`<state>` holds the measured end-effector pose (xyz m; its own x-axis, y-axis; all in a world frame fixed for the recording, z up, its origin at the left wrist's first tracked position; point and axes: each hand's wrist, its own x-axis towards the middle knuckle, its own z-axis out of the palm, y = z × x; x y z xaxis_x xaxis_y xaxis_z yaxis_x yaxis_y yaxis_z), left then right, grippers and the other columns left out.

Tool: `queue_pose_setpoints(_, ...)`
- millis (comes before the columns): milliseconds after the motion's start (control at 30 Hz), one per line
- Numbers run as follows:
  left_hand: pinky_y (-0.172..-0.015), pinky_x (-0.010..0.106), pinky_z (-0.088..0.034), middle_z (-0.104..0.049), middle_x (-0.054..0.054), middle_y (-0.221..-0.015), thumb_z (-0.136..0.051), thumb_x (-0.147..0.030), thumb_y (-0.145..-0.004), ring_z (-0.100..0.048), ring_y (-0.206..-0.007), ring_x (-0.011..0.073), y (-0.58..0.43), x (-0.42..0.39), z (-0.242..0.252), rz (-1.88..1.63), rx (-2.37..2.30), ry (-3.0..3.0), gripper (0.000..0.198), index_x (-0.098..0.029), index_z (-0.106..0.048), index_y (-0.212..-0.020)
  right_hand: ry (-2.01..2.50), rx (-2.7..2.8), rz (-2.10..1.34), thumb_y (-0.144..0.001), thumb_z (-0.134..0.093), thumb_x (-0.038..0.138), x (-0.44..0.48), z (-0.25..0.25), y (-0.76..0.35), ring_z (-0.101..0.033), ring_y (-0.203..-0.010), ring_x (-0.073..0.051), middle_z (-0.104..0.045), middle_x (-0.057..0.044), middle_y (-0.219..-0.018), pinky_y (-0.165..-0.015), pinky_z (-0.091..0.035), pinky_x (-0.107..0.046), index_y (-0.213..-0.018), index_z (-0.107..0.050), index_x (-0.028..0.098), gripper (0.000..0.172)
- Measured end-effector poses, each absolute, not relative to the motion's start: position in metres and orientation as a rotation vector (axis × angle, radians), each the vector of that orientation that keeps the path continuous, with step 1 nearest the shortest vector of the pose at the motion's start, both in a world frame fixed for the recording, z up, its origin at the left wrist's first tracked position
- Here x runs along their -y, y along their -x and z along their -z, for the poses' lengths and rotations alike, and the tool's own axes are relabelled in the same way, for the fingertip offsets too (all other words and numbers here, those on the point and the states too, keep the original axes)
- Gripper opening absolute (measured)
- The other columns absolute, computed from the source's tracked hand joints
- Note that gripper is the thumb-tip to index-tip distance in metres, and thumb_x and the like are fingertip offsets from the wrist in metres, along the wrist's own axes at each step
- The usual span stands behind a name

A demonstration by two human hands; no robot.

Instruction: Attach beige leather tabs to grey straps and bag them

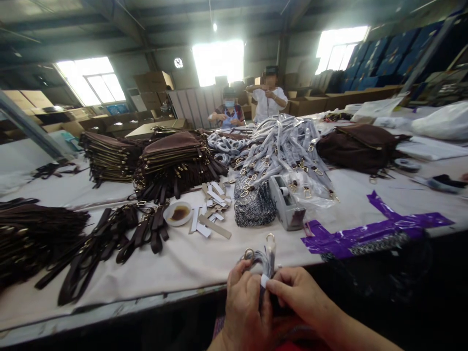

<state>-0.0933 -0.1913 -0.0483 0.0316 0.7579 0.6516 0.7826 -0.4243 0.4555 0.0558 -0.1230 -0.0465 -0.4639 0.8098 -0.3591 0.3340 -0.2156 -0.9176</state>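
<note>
A grey strap [268, 258] in clear plastic wrap, looped into a bundle with gold clasps at its top, is held at the table's front edge. My left hand [244, 304] is closed round the bundle from the left. On the right, my right hand [298, 292] pinches at the bundle's middle, where a small white band [264, 280] shows between thumb and fingers. A heap of similar wrapped straps [281, 146] with gold clasps lies beyond. Behind the hands stand a grey tape dispenser [287, 204] and a black-and-white woven pouch [254, 204].
Stacked dark brown bags [171, 156] and brown straps [87, 253] lie on the left. A shallow dish [178, 213] of brown liquid sits by scattered card strips [210, 224]. Purple tape [380, 229] covers the table's right edge. Two people [270, 100] work across the table.
</note>
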Motion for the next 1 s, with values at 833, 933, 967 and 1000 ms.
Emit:
queue_pose_setpoints(833, -0.104, 0.051, -0.054, -0.066, 0.005, -0.082, -0.049, -0.005, -0.090, -0.068, -0.086, 0.0219, 0.097, 0.186, 0.066, 1.344, 1.717, 2.291, 0.018, -0.020, -0.058, -0.094, 1.375, 1.253, -2.059, -0.072, -0.076, 0.048, 0.130, 0.058, -0.056, -0.032, -0.040, -0.006, -0.044, 0.009, -0.045, -0.043, -0.020, -0.022, -0.061, -0.058, 0.019, 0.036)
queue_pose_setpoints(933, -0.101, 0.050, -0.054, -0.066, 0.005, -0.082, -0.049, -0.010, -0.093, -0.067, -0.095, 0.0239, 0.096, 0.189, 0.068, 1.478, 1.828, 2.305, 0.016, -0.020, -0.061, -0.089, 1.382, 1.210, -2.075, -0.071, -0.077, 0.051, 0.133, 0.060, -0.057, -0.033, -0.042, -0.007, -0.045, 0.008, -0.046, -0.044, -0.020, -0.022, -0.063, -0.057, 0.019, 0.039)
queue_pose_setpoints(967, -0.101, 0.049, -0.053, -0.067, 0.007, -0.084, -0.049, -0.014, -0.095, -0.067, -0.100, 0.0253, 0.096, 0.190, 0.067, 1.546, 1.914, 2.308, 0.016, -0.019, -0.063, -0.089, 1.365, 1.198, -2.072, -0.071, -0.078, 0.053, 0.134, 0.059, -0.058, -0.034, -0.043, -0.007, -0.045, 0.007, -0.047, -0.045, -0.020, -0.022, -0.063, -0.058, 0.018, 0.041)
queue_pose_setpoints(1000, -0.101, 0.049, -0.053, -0.069, 0.008, -0.089, -0.051, -0.019, -0.097, -0.066, -0.105, 0.0267, 0.097, 0.191, 0.065, 1.631, 2.027, 2.307, 0.017, -0.019, -0.066, -0.090, 1.335, 1.190, -2.056, -0.071, -0.079, 0.055, 0.135, 0.057, -0.058, -0.035, -0.046, -0.008, -0.045, 0.007, -0.048, -0.046, -0.021, -0.023, -0.064, -0.059, 0.018, 0.043)
